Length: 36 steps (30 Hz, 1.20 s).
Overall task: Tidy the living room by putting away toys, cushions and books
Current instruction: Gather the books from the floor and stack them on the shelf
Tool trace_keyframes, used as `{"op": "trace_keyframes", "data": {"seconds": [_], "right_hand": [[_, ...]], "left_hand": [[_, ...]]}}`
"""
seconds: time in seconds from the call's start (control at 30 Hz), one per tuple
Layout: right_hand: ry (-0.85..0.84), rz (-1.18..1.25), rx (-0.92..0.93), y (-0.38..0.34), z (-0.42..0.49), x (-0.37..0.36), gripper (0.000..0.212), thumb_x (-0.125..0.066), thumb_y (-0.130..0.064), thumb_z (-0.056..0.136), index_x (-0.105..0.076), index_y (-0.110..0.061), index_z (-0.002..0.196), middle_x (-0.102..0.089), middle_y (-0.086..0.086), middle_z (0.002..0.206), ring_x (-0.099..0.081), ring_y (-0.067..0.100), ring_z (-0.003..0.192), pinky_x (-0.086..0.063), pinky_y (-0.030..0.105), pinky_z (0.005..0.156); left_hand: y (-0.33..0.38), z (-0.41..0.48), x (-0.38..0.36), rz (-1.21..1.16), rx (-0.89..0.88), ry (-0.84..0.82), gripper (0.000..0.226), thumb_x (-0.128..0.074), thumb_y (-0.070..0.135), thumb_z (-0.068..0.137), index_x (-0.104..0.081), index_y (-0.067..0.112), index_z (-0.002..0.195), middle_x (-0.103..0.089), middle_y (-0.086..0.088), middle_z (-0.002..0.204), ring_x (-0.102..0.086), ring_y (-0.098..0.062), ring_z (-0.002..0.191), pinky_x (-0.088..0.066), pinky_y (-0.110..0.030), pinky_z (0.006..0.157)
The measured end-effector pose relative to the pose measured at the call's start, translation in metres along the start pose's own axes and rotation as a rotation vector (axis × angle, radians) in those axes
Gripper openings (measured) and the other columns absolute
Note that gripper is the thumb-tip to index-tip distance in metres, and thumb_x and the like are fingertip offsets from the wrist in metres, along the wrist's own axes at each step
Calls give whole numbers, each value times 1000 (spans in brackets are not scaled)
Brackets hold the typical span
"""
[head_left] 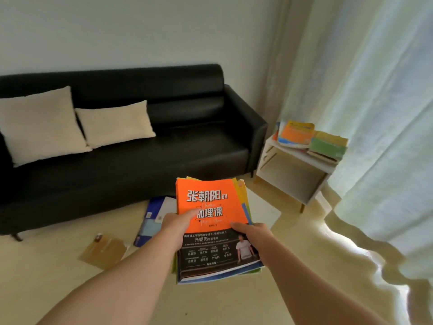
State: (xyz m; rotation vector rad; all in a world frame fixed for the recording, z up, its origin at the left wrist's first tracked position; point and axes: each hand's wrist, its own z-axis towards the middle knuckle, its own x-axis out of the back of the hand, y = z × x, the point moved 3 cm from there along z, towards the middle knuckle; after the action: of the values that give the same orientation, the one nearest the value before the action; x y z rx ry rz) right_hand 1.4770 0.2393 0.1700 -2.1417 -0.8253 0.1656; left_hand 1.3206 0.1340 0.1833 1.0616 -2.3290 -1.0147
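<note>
Both hands' fingers (179, 222) grip the book stack (210, 207).

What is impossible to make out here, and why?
Head view.
In the stack of books, the orange book covers the lower ones; their number is unclear.
The blue book on the floor: partly behind the left hand.
The sofa: cut off at left edge.
The books on the side table: titles blurred.

Left hand (178, 225): gripped book stack (210, 202) at left edge, thumb on cover.
Right hand (254, 233): gripped right edge, thumb on top.
Arms: bare, stretched forward.
</note>
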Motion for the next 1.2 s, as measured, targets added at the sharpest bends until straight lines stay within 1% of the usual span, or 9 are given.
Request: {"op": "trace_keyframes", "data": {"seconds": [0.17,0.3,0.43,0.5,0.63,0.83,1.0,1.1,1.2], "right_hand": [[50,54,-3,-20,36,92,35,-73,-31,79,-58,-5,98,-72,12,94,-70,27,86,-56,38,83],[108,97,-8,-39,80,147,38,-74,-33,78,-58,-6,99,-73,11,93,-71,26,83,-57,39,82],[149,144,-22,-69,134,194,44,-75,-35,77,-58,-6,105,-73,10,92,-72,26,81,-57,40,83],[173,176,-13,-96,170,221,43,-74,-33,77,-57,-6,106,-73,10,91,-72,25,78,-58,36,75],[178,221,8,-149,229,263,42,-73,-31,79,-57,-5,107,-73,10,90,-72,24,75,-55,29,61],[192,285,31,-209,320,346,34,-72,-26,80,-61,-3,102,-74,13,90,-71,28,81,-58,36,73],[151,304,37,-241,425,438,23,-71,-23,82,-62,-5,94,-74,11,85,-70,27,79,-57,39,78],[154,283,12,-251,482,488,26,-72,-26,80,-63,-5,93,-73,12,92,-70,31,86,-54,46,87],[148,293,-65,-252,537,544,30,-74,-28,79,-61,-6,95,-73,13,92,-70,31,85,-55,47,85]], "left_hand": [[36,16,-101,45,23,-77,37,-71,31,80,-58,10,108,-69,-13,94,-68,-30,78,-55,-38,67],[68,46,-171,53,-2,-124,29,-70,23,83,-53,8,102,-64,-13,86,-63,-27,69,-49,-35,54],[107,94,-238,62,-22,-174,25,-71,20,82,-52,7,93,-63,-13,81,-63,-27,68,-50,-36,60],[135,128,-275,74,-22,-196,23,-71,21,81,-51,10,85,-63,-12,80,-63,-27,68,-51,-37,60],[191,187,-340,108,-22,-231,27,-73,23,80,-53,9,92,-65,-13,83,-65,-27,69,-49,-34,53],[254,263,-449,168,-50,-239,35,-75,27,77,-57,8,100,-68,-14,91,-67,-29,75,-52,-35,57],[284,329,-564,169,-37,-218,25,-73,26,79,-58,10,90,-66,-11,84,-65,-26,71,-50,-32,55],[295,362,-626,155,-1,-207,24,-74,24,79,-59,12,92,-67,-11,87,-65,-26,72,-50,-32,57],[301,394,-697,158,49,-181,23,-73,19,80,-58,10,95,-64,-10,87,-62,-23,68,-48,-29,55]]}}
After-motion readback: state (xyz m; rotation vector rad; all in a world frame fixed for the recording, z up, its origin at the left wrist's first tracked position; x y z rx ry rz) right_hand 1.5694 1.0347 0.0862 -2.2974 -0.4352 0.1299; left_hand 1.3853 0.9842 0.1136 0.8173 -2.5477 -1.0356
